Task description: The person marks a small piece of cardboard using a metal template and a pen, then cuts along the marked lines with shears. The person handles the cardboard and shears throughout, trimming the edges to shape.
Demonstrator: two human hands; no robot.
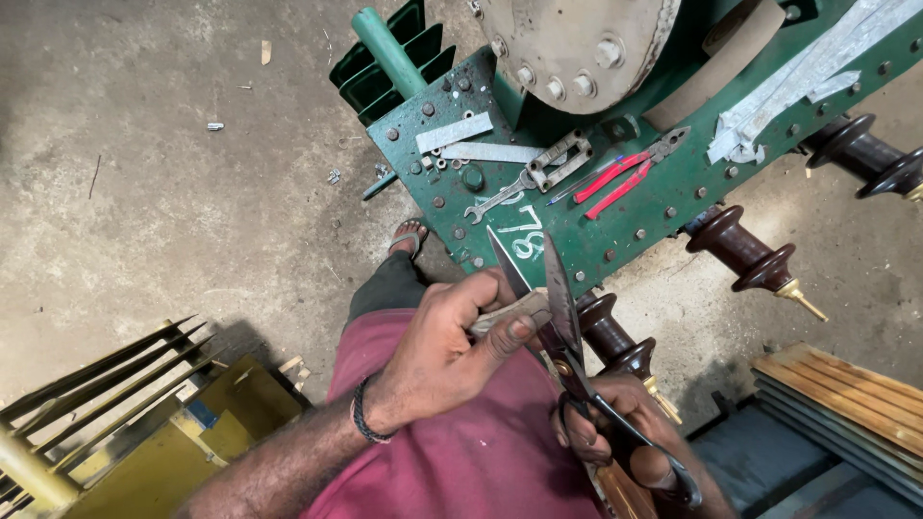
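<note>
Scissors meet a strip beside the green transformer

Left hand [437, 351] pinches a pale strip [508, 312] between open scissors [562, 327], gripped by the right hand [615, 432], just below the transformer lid [596, 221]; feeding it square and deep should cut cleaner.

The machine housing [615, 221] stands ahead of the person, on the floor [163, 192]. On its top face, a wrench [500, 197] lies left of the pliers [625, 173]. Two metal strips [461, 139] lie behind the wrench. Insulators [750, 255] project from the housing's right side. Stacked boards [846, 394] lie at lower right.
</note>
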